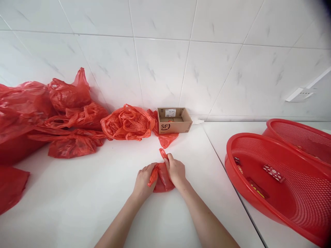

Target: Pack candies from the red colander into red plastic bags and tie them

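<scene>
A small red plastic bag [163, 179] rests on the white table between my hands, with something inside that I cannot make out. My left hand [144, 178] is closed on the bag's left side, and a gathered end of the plastic sticks out by its fingers. On the other side my right hand [176, 169] grips the upper right part, a loop of the bag standing up past the thumb. Both hands touch the bag, and the fingertips are partly hidden.
Against the tiled wall stands a small cardboard box [178, 127] on red plastic. To its left lies a heap of crumpled red bags [128, 122], and more filled red bags [68, 94] reach the left edge. Two red baskets [261, 203] at right hold small packets [273, 173].
</scene>
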A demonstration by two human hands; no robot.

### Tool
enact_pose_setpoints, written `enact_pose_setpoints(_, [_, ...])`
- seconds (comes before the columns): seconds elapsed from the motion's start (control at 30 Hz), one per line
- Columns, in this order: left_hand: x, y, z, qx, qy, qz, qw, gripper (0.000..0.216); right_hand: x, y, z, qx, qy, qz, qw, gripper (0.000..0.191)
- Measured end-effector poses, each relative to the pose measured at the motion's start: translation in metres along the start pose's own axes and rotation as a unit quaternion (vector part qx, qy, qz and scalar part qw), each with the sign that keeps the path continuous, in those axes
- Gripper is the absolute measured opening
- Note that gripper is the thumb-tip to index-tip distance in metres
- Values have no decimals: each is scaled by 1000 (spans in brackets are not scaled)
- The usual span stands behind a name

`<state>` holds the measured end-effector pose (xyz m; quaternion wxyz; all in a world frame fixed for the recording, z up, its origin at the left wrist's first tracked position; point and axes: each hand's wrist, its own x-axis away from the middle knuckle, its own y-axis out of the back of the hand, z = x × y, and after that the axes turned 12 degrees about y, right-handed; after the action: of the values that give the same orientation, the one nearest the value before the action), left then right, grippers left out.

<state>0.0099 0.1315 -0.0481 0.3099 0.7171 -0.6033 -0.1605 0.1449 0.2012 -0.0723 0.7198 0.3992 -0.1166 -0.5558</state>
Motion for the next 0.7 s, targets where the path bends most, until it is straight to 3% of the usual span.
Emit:
enact_pose_setpoints(0.17, [12, 7, -5, 51, 9, 29, 998, 33, -9, 3, -16, -65, -22, -61, 996, 29])
enact_pose_setpoints(0.33, [29, 3, -6, 136, 99, 72, 983, 50, -6, 8, -16, -148, -48, -117, 981, 33])
enact_pose_setpoints(0.5, [48, 7, 3, 160, 128, 47, 978, 49, -12, 8, -21, -165, -83, -158, 970, 29])
enact_pose_setpoints(0.7, [77, 21, 11, 152, 128, 29, 980, 48, -17, 11, -28, -174, -84, -164, 967, 27])
